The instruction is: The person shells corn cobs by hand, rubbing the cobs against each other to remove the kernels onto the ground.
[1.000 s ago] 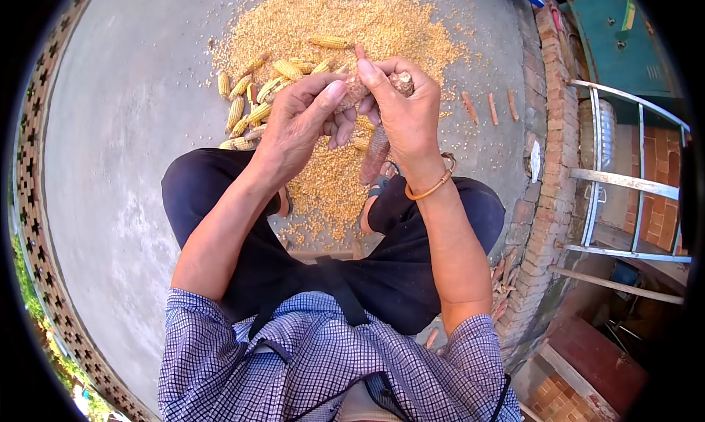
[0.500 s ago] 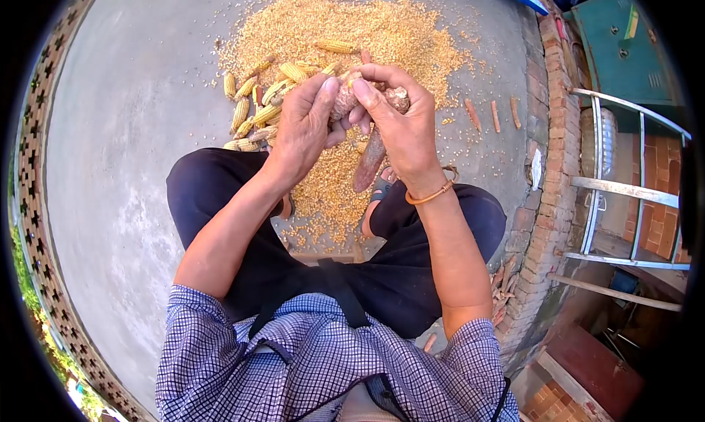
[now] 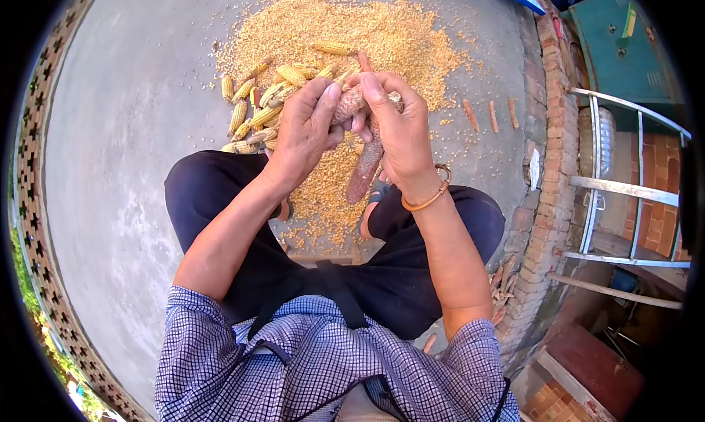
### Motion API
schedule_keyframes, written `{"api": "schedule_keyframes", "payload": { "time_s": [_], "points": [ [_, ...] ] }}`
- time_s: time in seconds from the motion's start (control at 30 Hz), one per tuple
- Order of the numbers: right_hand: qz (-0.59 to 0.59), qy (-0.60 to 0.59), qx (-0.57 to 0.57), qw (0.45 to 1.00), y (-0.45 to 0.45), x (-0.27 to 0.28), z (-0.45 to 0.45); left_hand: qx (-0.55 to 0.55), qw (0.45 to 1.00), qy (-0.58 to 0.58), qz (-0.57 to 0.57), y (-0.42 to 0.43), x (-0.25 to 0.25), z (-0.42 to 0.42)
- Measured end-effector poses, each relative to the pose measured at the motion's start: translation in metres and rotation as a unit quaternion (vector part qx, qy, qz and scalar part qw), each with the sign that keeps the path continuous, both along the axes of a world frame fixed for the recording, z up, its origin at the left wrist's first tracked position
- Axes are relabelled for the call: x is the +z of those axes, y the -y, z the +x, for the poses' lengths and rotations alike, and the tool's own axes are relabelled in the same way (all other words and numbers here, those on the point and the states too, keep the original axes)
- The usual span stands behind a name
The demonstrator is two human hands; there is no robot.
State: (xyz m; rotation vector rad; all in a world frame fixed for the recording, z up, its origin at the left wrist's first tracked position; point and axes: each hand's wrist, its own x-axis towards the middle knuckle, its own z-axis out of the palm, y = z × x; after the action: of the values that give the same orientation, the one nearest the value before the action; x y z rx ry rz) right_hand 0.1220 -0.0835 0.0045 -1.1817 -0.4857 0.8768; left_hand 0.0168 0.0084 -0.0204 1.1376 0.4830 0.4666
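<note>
My left hand (image 3: 302, 128) is closed on a mostly bare, reddish corn cob (image 3: 348, 106) held in front of me. My right hand (image 3: 400, 128) grips a second reddish cob (image 3: 365, 168), which hangs down from under the palm, and its thumb and fingers reach the first cob's right end. The two hands nearly touch. Beneath them lies a spread of loose yellow kernels (image 3: 352, 25). Several yellow corn ears (image 3: 266, 116) are heaped behind and left of my left hand, and one ear (image 3: 334, 47) rests on the kernels farther off.
Stripped cobs (image 3: 493, 116) lie on the grey concrete floor (image 3: 125, 128) at the right, with more cobs (image 3: 503, 290) beside a low brick edge (image 3: 556, 121). Beyond it are a metal rail (image 3: 624, 189) and a green cabinet (image 3: 617, 47). My knees flank the kernels.
Both hands have shifted slightly against each other around the cobs. The hanging cob has swung a little left and lower. The pale kernel remnants by the thumbs show less.
</note>
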Motion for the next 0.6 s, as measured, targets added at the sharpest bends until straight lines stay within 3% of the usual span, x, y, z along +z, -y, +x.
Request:
{"api": "schedule_keyframes", "payload": {
  "time_s": [0.03,0.23,0.5,0.6],
  "points": [
    [0.012,-0.048,0.024,0.999,0.001,-0.001,0.004,-0.008,1.000,-0.004,-0.001,-0.002,0.001,-0.001],
    [-0.008,0.031,0.073,0.997,0.006,-0.003,0.007,-0.025,1.000,0.013,-0.013,-0.004,0.008,-0.006],
    [0.030,0.362,0.043,0.931,0.003,-0.010,0.012,-0.040,0.997,0.016,-0.059,-0.010,0.011,-0.013],
    [0.010,0.297,0.057,0.953,0.008,-0.010,0.016,-0.051,0.994,0.038,-0.093,-0.011,0.010,-0.015]
  ]
}}
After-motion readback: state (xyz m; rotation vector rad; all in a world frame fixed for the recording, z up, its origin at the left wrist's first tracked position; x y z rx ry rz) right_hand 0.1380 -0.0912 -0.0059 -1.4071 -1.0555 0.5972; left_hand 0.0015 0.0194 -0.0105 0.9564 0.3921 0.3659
